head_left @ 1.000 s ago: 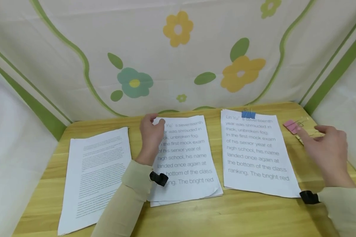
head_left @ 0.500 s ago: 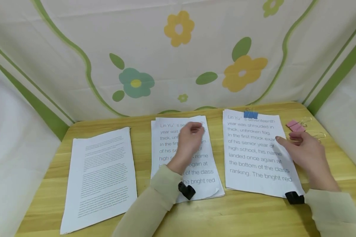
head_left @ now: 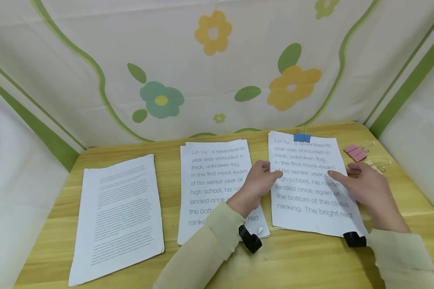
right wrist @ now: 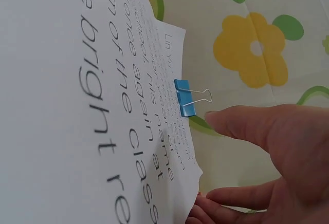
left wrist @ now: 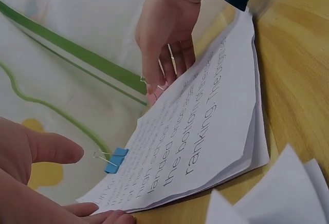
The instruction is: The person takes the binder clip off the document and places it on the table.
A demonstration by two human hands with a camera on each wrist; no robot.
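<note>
The right-hand paper stack (head_left: 307, 192) lies on the table with a blue binder clip (head_left: 301, 137) on its top edge. My left hand (head_left: 256, 184) is at the stack's left edge, thumb raised over the sheets and fingers low by the side. Across from it, my right hand (head_left: 369, 188) stands at the right edge, its thumb over the paper. In the right wrist view the fingertips (right wrist: 205, 211) meet the paper's edge while the thumb stays apart from it. Neither hand is closed around the sheets.
A middle paper stack (head_left: 217, 172) with the same large print lies beside the clipped one. Farther left is a small-print stack (head_left: 119, 216). A pink binder clip (head_left: 355, 152) and a yellowish clip (head_left: 380, 165), partly hidden, lie at the right. A flowered cloth (head_left: 202, 80) hangs behind the table.
My left hand has moved right, from the middle stack's upper left corner across to the clipped stack's left edge. My right hand has come left from beside the loose clips to the right edge.
</note>
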